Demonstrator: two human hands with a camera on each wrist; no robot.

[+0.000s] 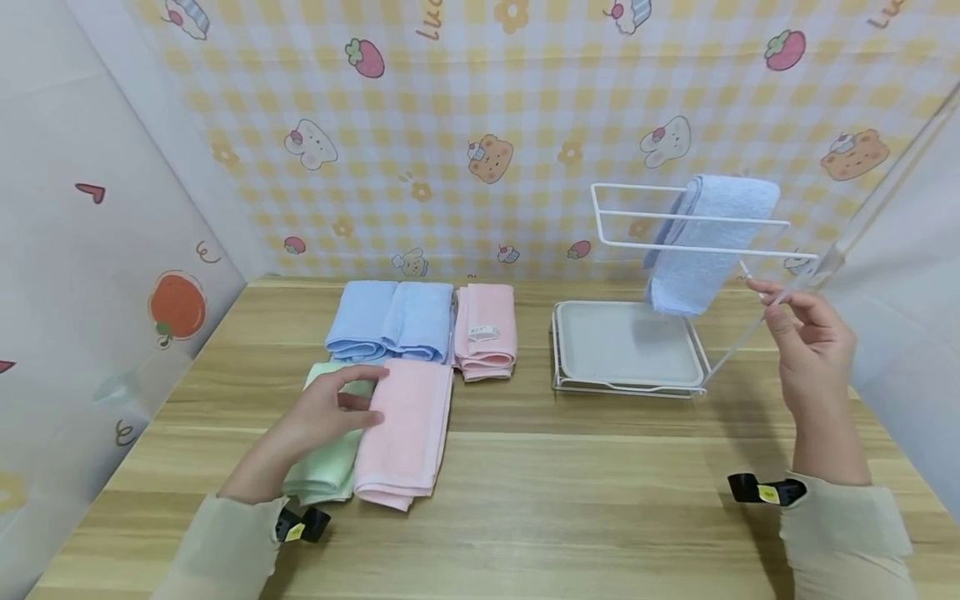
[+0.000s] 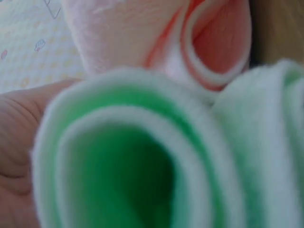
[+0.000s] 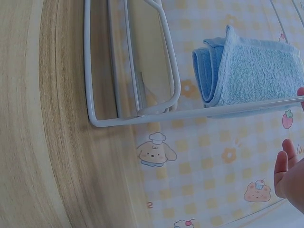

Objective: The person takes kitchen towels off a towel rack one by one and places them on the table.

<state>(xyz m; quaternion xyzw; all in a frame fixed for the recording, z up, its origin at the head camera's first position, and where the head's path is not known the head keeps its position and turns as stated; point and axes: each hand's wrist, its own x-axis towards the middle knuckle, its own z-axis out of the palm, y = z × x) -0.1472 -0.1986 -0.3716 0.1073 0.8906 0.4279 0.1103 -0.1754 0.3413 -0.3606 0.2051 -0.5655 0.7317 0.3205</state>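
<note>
My left hand [image 1: 330, 412] reaches over the folded green towel [image 1: 330, 467], its fingertips on the left edge of a folded pink towel [image 1: 405, 433]. The fingers are loosely bent and spread along that edge. In the left wrist view the green towel's rolled fold [image 2: 128, 109] hides most of the hand, with pink cloth behind it. On the right, my right hand [image 1: 813, 342] pinches the slanted side bar of a white wire towel rack [image 1: 705, 247] between thumb and fingers. A folded blue towel [image 1: 720, 221] hangs over the rack's top bars, also visible in the right wrist view.
Two folded blue towels [image 1: 393, 312] lie side by side behind the pink and green ones. Another pink towel [image 1: 487, 321] with a white label lies right of them. The rack's base holds a pale grey tray [image 1: 626, 342]. A patterned yellow cloth [image 1: 450, 125] hangs behind the wooden table [image 1: 570, 517].
</note>
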